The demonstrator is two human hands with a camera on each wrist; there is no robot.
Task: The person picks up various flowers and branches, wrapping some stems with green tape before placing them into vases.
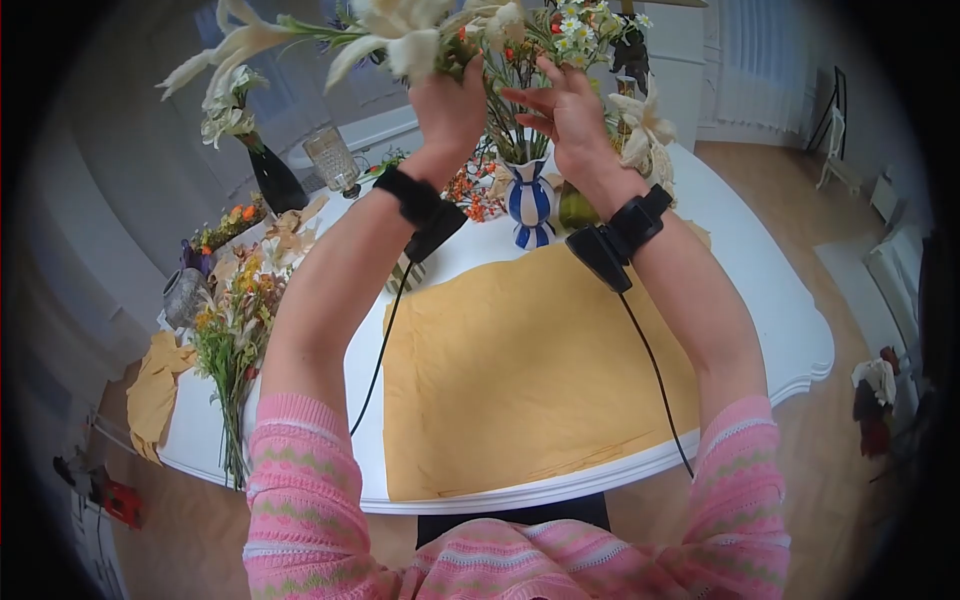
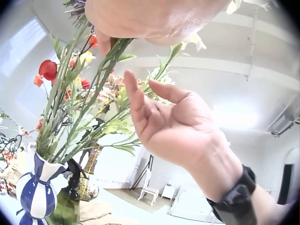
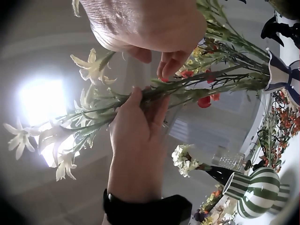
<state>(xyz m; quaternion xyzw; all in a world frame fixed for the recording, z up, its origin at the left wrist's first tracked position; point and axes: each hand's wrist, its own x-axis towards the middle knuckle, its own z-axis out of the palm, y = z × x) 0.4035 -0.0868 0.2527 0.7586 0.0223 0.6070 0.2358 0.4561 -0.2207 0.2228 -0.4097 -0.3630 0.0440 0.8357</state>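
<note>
A blue-and-white striped vase [image 1: 529, 205] stands on the table with a tall bunch of artificial flowers in it. My left hand [image 1: 447, 115] grips the green stems [image 3: 154, 92] above the vase, thumb and fingers wrapped round them, as the right wrist view shows. White lilies [image 1: 400, 50] lean out leftward past that hand. On the other side of the bunch is my right hand [image 2: 180, 122], palm turned toward the stems, fingers apart and loosely bent, holding nothing. Red flowers [image 2: 48, 70] and small white daisies [image 1: 575, 35] sit among the stems.
Brown wrapping paper [image 1: 540, 380] covers the table's front middle. At left lie loose flowers [image 1: 235, 345] near a grey vase [image 1: 185, 298]. Behind them stand a black vase [image 1: 275, 175] and a glass [image 1: 332, 160]. A green-striped vase [image 3: 258, 192] is close to the bunch.
</note>
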